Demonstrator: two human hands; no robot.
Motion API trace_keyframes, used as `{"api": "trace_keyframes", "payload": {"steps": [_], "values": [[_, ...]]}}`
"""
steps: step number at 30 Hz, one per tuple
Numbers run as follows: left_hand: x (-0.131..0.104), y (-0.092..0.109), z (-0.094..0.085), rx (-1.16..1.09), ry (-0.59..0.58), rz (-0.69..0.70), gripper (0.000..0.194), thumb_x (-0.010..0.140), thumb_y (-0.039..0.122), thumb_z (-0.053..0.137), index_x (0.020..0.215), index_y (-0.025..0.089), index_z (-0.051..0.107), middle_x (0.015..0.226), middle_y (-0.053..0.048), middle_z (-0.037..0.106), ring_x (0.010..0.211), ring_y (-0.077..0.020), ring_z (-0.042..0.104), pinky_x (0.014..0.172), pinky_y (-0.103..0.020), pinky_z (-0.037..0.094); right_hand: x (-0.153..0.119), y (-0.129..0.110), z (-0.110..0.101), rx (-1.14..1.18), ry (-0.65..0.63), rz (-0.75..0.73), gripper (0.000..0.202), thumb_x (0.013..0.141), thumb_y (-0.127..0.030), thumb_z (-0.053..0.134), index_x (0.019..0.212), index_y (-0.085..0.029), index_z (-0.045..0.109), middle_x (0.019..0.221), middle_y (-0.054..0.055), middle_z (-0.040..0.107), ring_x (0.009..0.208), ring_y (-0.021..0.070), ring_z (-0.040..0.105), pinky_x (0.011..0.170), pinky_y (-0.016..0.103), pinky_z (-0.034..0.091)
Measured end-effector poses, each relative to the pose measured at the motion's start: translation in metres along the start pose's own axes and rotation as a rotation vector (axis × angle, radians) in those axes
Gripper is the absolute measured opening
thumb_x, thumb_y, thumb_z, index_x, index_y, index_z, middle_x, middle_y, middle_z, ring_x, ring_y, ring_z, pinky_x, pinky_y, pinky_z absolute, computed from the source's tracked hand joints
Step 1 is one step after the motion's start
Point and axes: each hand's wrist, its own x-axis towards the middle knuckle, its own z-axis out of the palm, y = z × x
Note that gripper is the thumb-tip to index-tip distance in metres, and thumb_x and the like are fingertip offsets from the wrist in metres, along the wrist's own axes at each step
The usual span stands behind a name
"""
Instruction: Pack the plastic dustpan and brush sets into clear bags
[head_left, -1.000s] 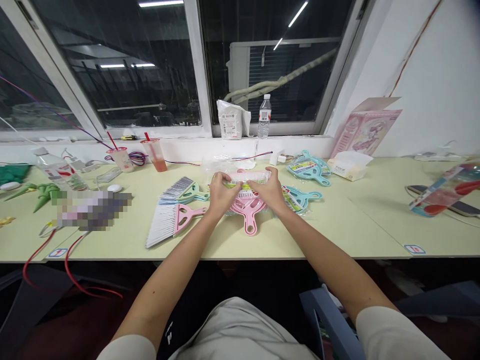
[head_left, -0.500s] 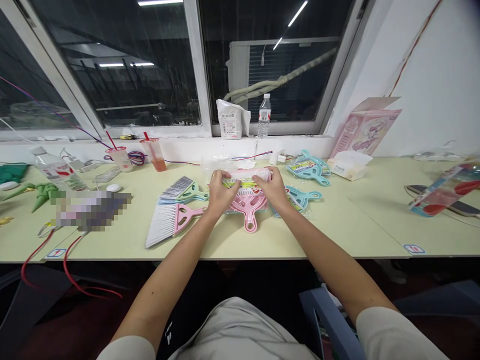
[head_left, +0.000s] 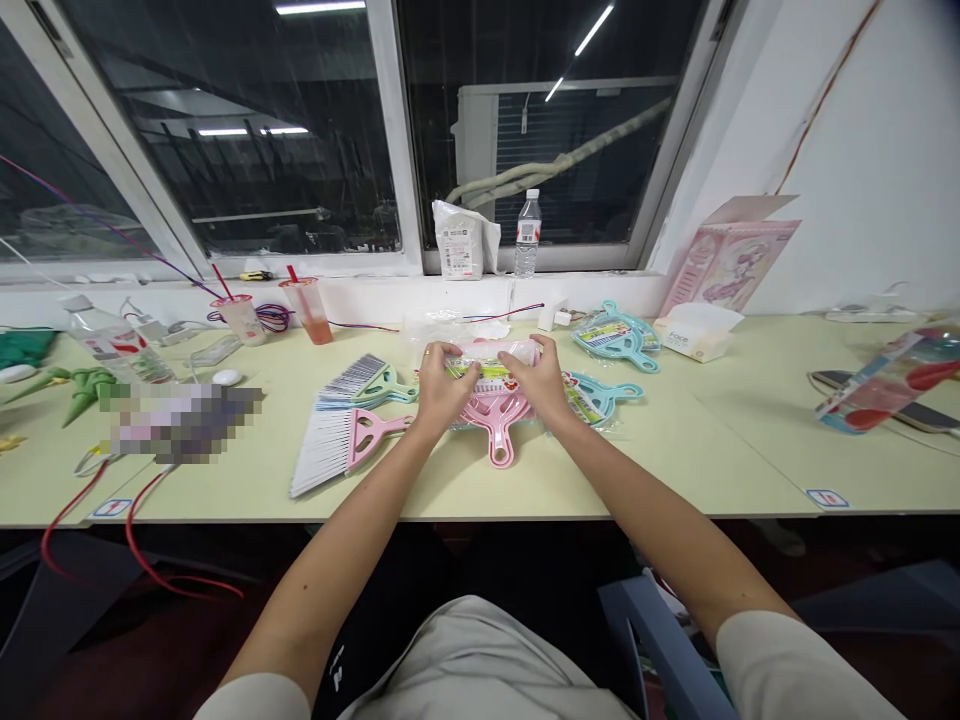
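A pink dustpan with a printed label lies in front of me, handle toward me. Clear plastic seems to cover its far part. My left hand is closed on the dustpan's far left side, thumb on top. On the far right side, my right hand grips likewise, its thumb lying across the label. Fingertips under the far edge are hidden. Left of my hands rest a pink-handled brush with white bristles and a green-handled brush. A blue-green dustpan in plastic sits just beyond my right hand.
Another wrapped blue-green dustpan lies further back, near a tissue box and a pink carton. Drink cups stand at the back left. A bottle is on the sill. The table's front edge runs below my forearms.
My right hand has shifted slightly left, and more of the printed label shows between my thumbs. Both hands keep their hold; the brushes have not moved.
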Motion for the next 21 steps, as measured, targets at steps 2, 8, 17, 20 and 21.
{"api": "trace_keyframes", "payload": {"steps": [2, 8, 17, 20, 21], "values": [[0.000, 0.000, -0.001, -0.031, -0.001, -0.034, 0.026, 0.080, 0.025, 0.077, 0.096, 0.024, 0.056, 0.100, -0.003, 0.062, 0.095, -0.0221, 0.060, 0.087, -0.035, 0.047, 0.001, 0.000, 0.000, 0.053, -0.006, -0.003, 0.072, 0.064, -0.043, 0.085, 0.126, -0.024, 0.053, 0.107, 0.005, 0.070, 0.097, 0.0248, 0.068, 0.085, 0.038, 0.057], [0.006, -0.001, -0.004, -0.288, 0.002, -0.263, 0.014, 0.082, 0.024, 0.067, 0.096, 0.022, 0.068, 0.086, -0.001, 0.062, 0.072, -0.0164, 0.054, 0.067, -0.029, 0.044, 0.013, -0.009, -0.007, 0.419, -0.128, 0.210, 0.036, 0.061, -0.032, 0.078, 0.094, -0.021, 0.067, 0.079, 0.001, 0.071, 0.081, 0.0253, 0.071, 0.078, 0.040, 0.059], [0.014, -0.007, -0.004, -0.444, -0.020, -0.281, 0.026, 0.085, 0.027, 0.057, 0.102, 0.021, 0.076, 0.107, -0.006, 0.074, 0.102, -0.0245, 0.066, 0.085, -0.034, 0.053, 0.019, -0.001, -0.008, 0.357, -0.090, 0.110, 0.025, 0.066, -0.035, 0.069, 0.087, -0.021, 0.068, 0.077, 0.000, 0.071, 0.080, 0.0228, 0.068, 0.076, 0.035, 0.056], [0.014, -0.008, -0.004, -0.465, -0.050, -0.289, 0.026, 0.087, 0.032, 0.058, 0.102, 0.022, 0.078, 0.102, -0.007, 0.073, 0.101, -0.0250, 0.066, 0.086, -0.036, 0.055, 0.023, 0.008, -0.011, 0.262, -0.063, 0.049, 0.027, 0.070, -0.040, 0.067, 0.089, -0.021, 0.068, 0.080, 0.000, 0.069, 0.083, 0.0218, 0.067, 0.077, 0.034, 0.055], [0.014, -0.009, -0.004, -0.479, -0.058, -0.298, 0.026, 0.087, 0.033, 0.060, 0.102, 0.022, 0.078, 0.100, -0.007, 0.073, 0.099, -0.0248, 0.066, 0.085, -0.036, 0.055, 0.024, 0.010, -0.012, 0.235, -0.051, 0.036, 0.028, 0.070, -0.041, 0.067, 0.090, -0.021, 0.068, 0.081, 0.000, 0.069, 0.083, 0.0216, 0.067, 0.077, 0.034, 0.055]]}}
